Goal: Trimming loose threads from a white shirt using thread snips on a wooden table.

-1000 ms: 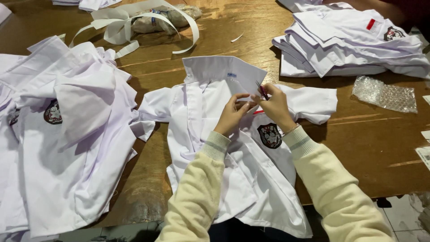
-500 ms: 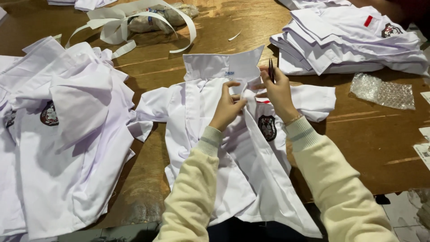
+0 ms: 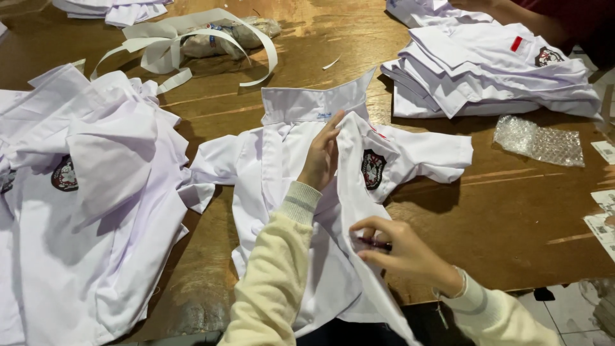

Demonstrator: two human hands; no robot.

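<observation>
A white short-sleeved shirt point(image 3: 282, 166) with a dark chest badge point(image 3: 372, 168) lies face up on the wooden table point(image 3: 512, 211), collar raised at the far end. My left hand point(image 3: 323, 154) rests flat near the collar, fingertips on the upper edge of the shirt's front panel. My right hand point(image 3: 400, 251) is lower down, pinching the same front edge while holding a small dark pen-like tool point(image 3: 375, 243). Both arms wear cream knit sleeves.
A heap of white badge shirts point(image 3: 83, 205) lies at the left. Folded shirts point(image 3: 493, 74) are stacked at the back right, with another person's arm point(image 3: 532, 22) behind them. White strips point(image 3: 192, 41), a bubble-wrap piece point(image 3: 539, 141) and paper labels point(image 3: 603, 218) lie around.
My right hand slid from the collar area down the shirt's front edge toward me, keeping the dark tool. My left hand stayed near the collar. The view moved closer.
</observation>
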